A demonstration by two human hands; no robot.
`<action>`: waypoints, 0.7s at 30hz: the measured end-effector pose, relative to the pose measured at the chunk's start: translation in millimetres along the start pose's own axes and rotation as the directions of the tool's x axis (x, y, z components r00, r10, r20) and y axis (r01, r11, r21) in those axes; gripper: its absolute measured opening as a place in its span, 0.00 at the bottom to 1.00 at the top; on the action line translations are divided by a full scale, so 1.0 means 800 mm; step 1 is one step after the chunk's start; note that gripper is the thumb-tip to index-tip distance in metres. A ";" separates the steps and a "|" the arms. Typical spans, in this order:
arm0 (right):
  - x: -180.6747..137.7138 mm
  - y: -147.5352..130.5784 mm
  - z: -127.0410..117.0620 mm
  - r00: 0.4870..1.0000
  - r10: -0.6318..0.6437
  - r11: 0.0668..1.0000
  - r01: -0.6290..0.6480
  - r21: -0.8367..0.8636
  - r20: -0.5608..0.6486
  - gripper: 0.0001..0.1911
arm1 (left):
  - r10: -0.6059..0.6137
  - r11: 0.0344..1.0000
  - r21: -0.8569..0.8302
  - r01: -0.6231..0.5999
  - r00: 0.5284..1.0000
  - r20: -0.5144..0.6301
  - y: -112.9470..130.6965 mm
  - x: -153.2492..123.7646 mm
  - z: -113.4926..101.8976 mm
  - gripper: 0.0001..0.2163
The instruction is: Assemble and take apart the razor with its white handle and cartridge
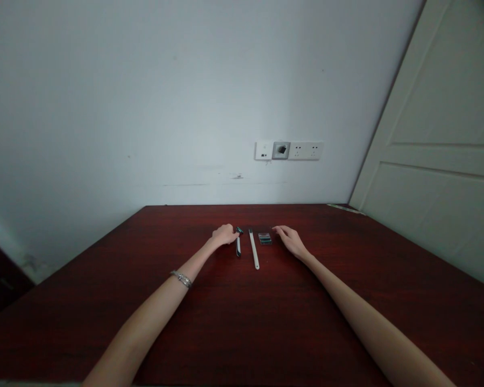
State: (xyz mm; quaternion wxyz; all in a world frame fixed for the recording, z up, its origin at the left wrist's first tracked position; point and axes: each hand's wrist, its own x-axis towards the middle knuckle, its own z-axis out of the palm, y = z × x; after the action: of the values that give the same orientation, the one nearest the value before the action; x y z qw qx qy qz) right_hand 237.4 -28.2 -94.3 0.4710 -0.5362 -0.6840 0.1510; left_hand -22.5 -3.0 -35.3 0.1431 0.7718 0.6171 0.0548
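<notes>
Both my arms stretch far out over a dark red wooden table [242, 322]. My left hand [224, 235] rests with fingers curled, its fingertips touching the head of a dark razor [238, 244] that lies flat on the table. A thin white stick, perhaps a toothbrush [254, 249], lies just right of the razor. Beyond it sits a small dark cartridge pack [265, 238]. My right hand [289, 238] lies flat with fingers stretched toward that pack, just short of it. A metal bracelet [181, 278] is on my left wrist.
The table's far edge meets a white wall with a row of sockets [289, 150]. A white door [439, 161] stands at the right. A thin light strip [344, 208] lies at the table's far right corner.
</notes>
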 end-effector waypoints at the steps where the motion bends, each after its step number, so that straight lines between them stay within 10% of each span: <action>1: -0.001 -0.002 0.000 1.000 -0.006 1.000 0.006 -0.004 -0.003 0.21 | -0.001 1.000 0.019 0.001 1.000 -0.016 0.001 -0.001 0.000 0.18; 21: -0.005 -0.014 -0.005 0.997 -0.034 0.999 0.033 -0.017 -0.072 0.20 | 0.088 0.995 -0.056 -0.082 0.989 0.117 0.013 -0.010 -0.005 0.10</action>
State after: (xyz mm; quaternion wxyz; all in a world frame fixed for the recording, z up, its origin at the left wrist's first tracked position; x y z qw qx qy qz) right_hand 234.2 -37.0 -85.9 0.4936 -0.5337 -0.6765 0.1181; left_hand -16.0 -12.1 -27.7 0.1967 0.7954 0.5725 0.0305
